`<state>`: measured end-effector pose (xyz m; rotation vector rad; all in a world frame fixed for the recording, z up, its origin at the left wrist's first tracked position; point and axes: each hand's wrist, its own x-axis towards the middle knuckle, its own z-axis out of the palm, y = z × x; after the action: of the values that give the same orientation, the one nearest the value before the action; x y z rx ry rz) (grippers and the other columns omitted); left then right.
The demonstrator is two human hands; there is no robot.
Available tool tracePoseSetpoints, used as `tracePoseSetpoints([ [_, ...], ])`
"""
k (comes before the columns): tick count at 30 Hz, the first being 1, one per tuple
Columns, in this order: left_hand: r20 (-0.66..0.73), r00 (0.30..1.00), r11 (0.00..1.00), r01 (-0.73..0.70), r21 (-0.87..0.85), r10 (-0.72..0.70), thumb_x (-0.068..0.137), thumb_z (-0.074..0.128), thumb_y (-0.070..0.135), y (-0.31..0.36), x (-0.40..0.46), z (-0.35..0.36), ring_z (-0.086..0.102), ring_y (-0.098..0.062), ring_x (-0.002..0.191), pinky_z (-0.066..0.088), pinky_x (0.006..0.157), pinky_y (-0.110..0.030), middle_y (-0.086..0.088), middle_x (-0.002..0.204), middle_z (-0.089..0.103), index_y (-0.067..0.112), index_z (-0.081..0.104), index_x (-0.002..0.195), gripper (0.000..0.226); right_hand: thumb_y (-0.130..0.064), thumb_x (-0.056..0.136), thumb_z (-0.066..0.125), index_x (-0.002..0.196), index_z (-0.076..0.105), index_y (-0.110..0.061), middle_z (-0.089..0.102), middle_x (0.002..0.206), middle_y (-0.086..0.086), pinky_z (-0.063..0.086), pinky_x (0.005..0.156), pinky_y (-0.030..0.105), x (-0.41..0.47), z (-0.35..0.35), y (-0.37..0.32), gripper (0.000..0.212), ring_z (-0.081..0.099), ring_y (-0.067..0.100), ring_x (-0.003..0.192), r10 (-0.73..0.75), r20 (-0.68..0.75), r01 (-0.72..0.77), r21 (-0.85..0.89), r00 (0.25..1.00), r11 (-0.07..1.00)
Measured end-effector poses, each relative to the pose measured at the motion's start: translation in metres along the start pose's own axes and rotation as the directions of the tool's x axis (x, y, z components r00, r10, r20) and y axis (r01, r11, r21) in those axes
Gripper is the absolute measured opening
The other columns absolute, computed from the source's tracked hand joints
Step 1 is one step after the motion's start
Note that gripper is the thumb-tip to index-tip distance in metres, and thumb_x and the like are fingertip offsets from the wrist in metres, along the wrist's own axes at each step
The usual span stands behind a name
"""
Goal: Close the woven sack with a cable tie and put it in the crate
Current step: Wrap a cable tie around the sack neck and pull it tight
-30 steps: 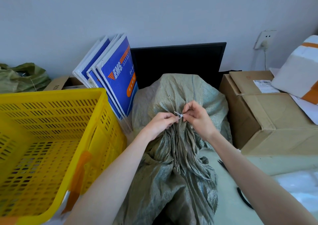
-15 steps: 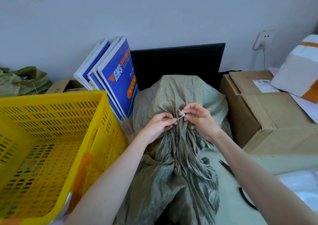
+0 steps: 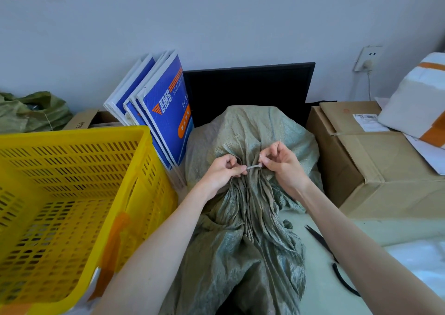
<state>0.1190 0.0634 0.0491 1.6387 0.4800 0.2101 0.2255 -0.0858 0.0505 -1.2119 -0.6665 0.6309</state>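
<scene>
**Cable tie at the sack's neck**

While both of my hands work at the gathered neck, the grey-green woven plastic sack (image 3: pixel 243 218) lies on the pale tabletop (image 3: pixel 320 228) in front of me, its bulging body toward the wall and its loose, pleated mouth trailing toward me. My left hand (image 3: pixel 222 170) has its fingers curled on the bunched fabric and pinches 1 end of the thin white plastic cable tie (image 3: pixel 253 167). My right hand (image 3: pixel 280 164) pinches the other end between thumb and forefinger, its remaining fingers curled above. That short strip runs level between the 2 hands, right against the pleats; I cannot tell whether it loops fully around the neck.

To my left stands the yellow slotted plastic crate (image 3: pixel 72 194), just beside the sack. Behind the crate's far corner, several blue and white EMS mailer envelopes (image 3: pixel 166 107) lean against the wall, with a black flat panel (image 3: pixel 248 91) behind the sack. On my right sits a brown cardboard box (image 3: pixel 375 165), and black-handled scissors (image 3: pixel 334 261) lie on the table near my right forearm
</scene>
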Motion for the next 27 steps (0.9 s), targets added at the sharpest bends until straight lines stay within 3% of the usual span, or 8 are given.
tracePoseSetpoints([
  [4, -0.058, 0.998, 0.996, -0.034, 0.084, 0.039, 0.089, 0.059, 0.002, 0.0, 0.0, 0.001, 0.062, -0.001, 0.065, 0.046, 0.076, -0.024, -0.011, 0.081, 0.066, 0.017, 0.032, 0.07, 0.037, 0.013, 0.086, 0.05, 0.074, 0.029, -0.018, 0.063, 0.072, -0.001, 0.047, 0.074, 0.032, -0.003, -0.004, 0.001, 0.038, 0.059, 0.019, 0.077, -0.011, -0.055, 0.016, 0.093, 0.998, 0.996],
  [7, -0.087, 0.994, 0.992, -0.05, 0.113, 0.06, 0.089, 0.059, 0.002, 0.0, 0.001, 0.006, 0.063, 0.006, 0.064, 0.043, 0.074, -0.021, -0.014, 0.083, 0.065, 0.017, 0.031, 0.069, 0.038, 0.015, 0.088, 0.047, 0.074, 0.029, -0.017, 0.062, 0.07, 0.0, 0.045, 0.078, 0.04, -0.005, -0.007, -0.002, 0.039, 0.062, 0.019, 0.074, -0.018, -0.074, 0.026, 0.107, 0.997, 0.994],
  [10, -0.107, 0.99, 0.983, -0.071, 0.167, 0.089, 0.089, 0.059, 0.002, -0.002, 0.002, 0.009, 0.063, 0.009, 0.065, 0.041, 0.071, -0.021, -0.016, 0.084, 0.065, 0.017, 0.029, 0.068, 0.039, 0.016, 0.089, 0.044, 0.074, 0.03, -0.017, 0.059, 0.071, 0.002, 0.049, 0.07, 0.033, -0.007, -0.013, -0.005, 0.039, 0.06, 0.019, 0.072, -0.004, -0.089, 0.013, 0.105, 0.996, 0.994],
  [14, -0.129, 0.985, 0.966, -0.082, 0.244, 0.116, 0.087, 0.062, 0.005, -0.006, 0.004, 0.008, 0.067, -0.004, 0.075, 0.043, 0.075, -0.027, -0.011, 0.078, 0.063, 0.017, 0.029, 0.067, 0.041, 0.021, 0.088, 0.037, 0.075, 0.031, -0.016, 0.053, 0.072, 0.005, 0.054, 0.075, 0.038, -0.009, -0.021, -0.006, 0.04, 0.057, 0.02, 0.072, -0.004, -0.087, 0.015, 0.134, 0.996, 0.991],
  [19, -0.114, 0.984, 0.944, -0.098, 0.314, 0.14, 0.086, 0.064, 0.007, -0.011, 0.003, 0.006, 0.062, 0.007, 0.065, 0.041, 0.072, -0.027, -0.014, 0.076, 0.06, 0.018, 0.027, 0.066, 0.044, 0.023, 0.087, 0.035, 0.074, 0.03, -0.016, 0.048, 0.072, 0.009, 0.052, 0.07, 0.025, -0.013, -0.03, -0.011, 0.041, 0.058, 0.018, 0.067, -0.029, -0.147, 0.033, 0.028, 0.989, 0.999],
  [23, -0.112, 0.984, 0.931, -0.09, 0.353, 0.138, 0.085, 0.066, 0.009, -0.017, 0.003, 0.004, 0.059, -0.014, 0.075, 0.038, 0.069, -0.031, -0.01, 0.072, 0.055, 0.019, 0.027, 0.064, 0.046, 0.025, 0.087, 0.033, 0.075, 0.03, -0.016, 0.048, 0.071, 0.007, 0.047, 0.071, 0.025, -0.015, -0.039, -0.014, 0.043, 0.057, 0.017, 0.065, -0.021, -0.168, 0.018, -0.019, 0.986, 1.0],
  [27, -0.107, 0.984, 0.92, -0.094, 0.379, 0.144, 0.085, 0.066, 0.011, -0.019, 0.002, 0.002, 0.053, -0.016, 0.075, 0.035, 0.066, -0.03, -0.008, 0.069, 0.051, 0.019, 0.026, 0.063, 0.046, 0.025, 0.086, 0.034, 0.074, 0.031, -0.016, 0.05, 0.067, 0.002, 0.043, 0.072, 0.029, -0.018, -0.045, -0.016, 0.042, 0.053, 0.02, 0.068, -0.015, -0.178, 0.008, -0.038, 0.984, 0.999],
])
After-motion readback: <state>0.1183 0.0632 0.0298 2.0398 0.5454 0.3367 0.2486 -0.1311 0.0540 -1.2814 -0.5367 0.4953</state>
